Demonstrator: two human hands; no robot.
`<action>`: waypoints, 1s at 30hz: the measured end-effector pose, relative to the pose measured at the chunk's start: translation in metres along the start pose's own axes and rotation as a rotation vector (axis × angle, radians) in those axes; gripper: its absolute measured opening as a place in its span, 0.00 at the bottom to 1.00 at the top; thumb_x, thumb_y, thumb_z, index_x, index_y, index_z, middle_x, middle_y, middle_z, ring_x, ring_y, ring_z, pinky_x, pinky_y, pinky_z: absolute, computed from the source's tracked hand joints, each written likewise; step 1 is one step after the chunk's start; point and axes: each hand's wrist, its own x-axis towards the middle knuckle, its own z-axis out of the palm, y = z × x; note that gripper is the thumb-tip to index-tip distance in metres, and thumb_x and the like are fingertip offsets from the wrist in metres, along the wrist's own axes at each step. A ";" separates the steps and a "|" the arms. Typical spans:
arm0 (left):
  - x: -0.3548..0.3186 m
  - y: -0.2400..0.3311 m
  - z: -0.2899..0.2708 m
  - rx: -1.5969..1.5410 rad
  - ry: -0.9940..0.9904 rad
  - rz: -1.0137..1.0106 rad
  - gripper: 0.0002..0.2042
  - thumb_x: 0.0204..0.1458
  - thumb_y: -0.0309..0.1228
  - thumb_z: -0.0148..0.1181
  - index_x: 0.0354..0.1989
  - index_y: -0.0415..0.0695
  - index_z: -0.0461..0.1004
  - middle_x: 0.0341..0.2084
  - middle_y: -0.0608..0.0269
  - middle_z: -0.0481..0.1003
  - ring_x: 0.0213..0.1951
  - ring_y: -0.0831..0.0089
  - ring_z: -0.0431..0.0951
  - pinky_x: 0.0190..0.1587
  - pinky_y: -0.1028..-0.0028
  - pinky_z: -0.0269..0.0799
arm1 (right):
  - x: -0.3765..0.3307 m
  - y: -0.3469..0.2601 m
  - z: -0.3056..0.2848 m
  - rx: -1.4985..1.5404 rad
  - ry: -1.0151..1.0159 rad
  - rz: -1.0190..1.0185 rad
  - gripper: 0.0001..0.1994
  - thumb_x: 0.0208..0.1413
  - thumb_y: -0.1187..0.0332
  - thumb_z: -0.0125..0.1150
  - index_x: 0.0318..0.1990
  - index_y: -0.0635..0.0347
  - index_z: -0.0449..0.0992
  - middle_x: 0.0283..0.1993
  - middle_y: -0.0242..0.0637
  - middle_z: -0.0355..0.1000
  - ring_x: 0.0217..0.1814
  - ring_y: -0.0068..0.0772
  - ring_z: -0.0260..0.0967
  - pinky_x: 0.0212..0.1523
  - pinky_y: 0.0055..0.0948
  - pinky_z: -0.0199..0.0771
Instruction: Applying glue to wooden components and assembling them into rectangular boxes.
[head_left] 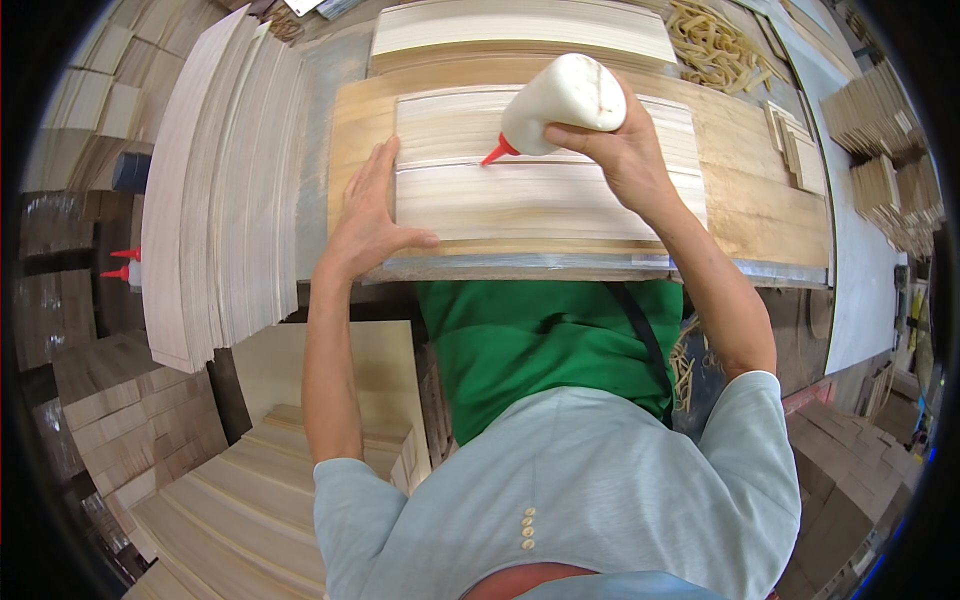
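Observation:
In my right hand is a white glue bottle, tipped over so that its red nozzle points down and to the left. The nozzle's tip meets, or hangs just above, a lengthwise line across the pale wooden panel. That panel lies on a larger yellowish wooden board on the workbench. My left hand rests at the panel's left end with its fingers stretched out and the thumb along the near left corner. It grips nothing.
A tall row of thin wooden boards stands left of the bench. More pale boards lie behind the panel, beside a heap of rubber bands. Small wood pieces sit at the right. Stacked boards fill the lower left.

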 end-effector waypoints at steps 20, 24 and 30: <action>0.003 0.014 -0.003 -0.049 -0.034 0.053 0.57 0.21 0.31 0.74 0.67 0.39 0.47 0.66 0.46 0.50 0.67 0.55 0.49 0.68 0.65 0.44 | -0.073 -0.028 -0.197 -0.224 0.266 -0.010 0.28 0.45 0.75 0.69 0.56 0.60 0.65 0.49 0.33 0.70 0.54 0.27 0.66 0.55 0.30 0.68; 0.007 0.019 -0.002 -0.038 -0.061 0.064 0.57 0.22 0.31 0.74 0.67 0.39 0.47 0.66 0.46 0.49 0.68 0.55 0.48 0.69 0.65 0.43 | -0.077 -0.030 -0.212 -0.203 0.323 -0.032 0.27 0.46 0.75 0.68 0.55 0.61 0.66 0.48 0.32 0.71 0.53 0.27 0.67 0.54 0.29 0.68; 0.009 0.034 -0.006 0.082 -0.067 0.125 0.56 0.24 0.32 0.75 0.67 0.41 0.47 0.67 0.46 0.46 0.69 0.55 0.44 0.69 0.64 0.42 | -0.085 -0.035 -0.232 0.074 0.377 0.002 0.24 0.49 0.71 0.66 0.53 0.64 0.66 0.48 0.38 0.71 0.53 0.32 0.68 0.49 0.35 0.75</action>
